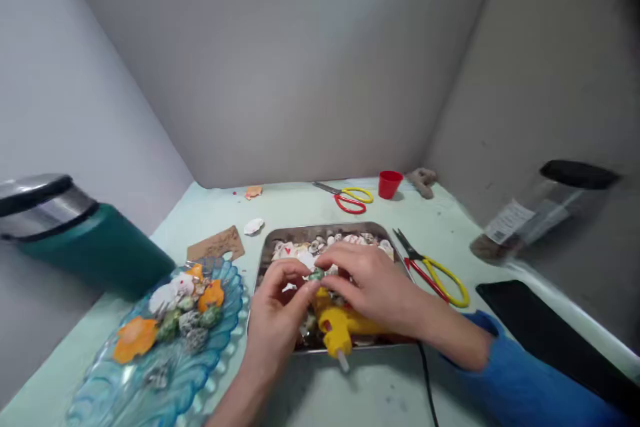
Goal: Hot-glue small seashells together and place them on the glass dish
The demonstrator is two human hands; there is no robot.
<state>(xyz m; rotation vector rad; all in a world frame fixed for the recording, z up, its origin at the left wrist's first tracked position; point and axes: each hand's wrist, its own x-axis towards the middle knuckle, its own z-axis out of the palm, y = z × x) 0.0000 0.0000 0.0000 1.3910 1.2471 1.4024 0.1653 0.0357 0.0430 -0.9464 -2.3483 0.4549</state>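
Note:
My left hand [277, 310] and my right hand [375, 283] meet over a metal tray [327, 351], fingertips pinched around a small green shell [317, 274]. Its lower part is covered by my fingers. Just beneath my right hand, a yellow hot glue gun [336, 328] lies across the front of the tray, with a pale glue stick poking out of it. White and brownish shells [305, 255] fill the tray behind my fingers. To the left, a blue scalloped plate [227, 310] holds an orange shell [135, 339], green and grey knobbly shells and white pieces.
A green bottle [95, 247] stands at the left. Scissors [440, 280] lie right of the tray, others [353, 197] behind it near a red cup [389, 184]. A clear jar [530, 220] and a black phone-like slab [545, 327] are at right. A black cord [426, 380] runs off the front.

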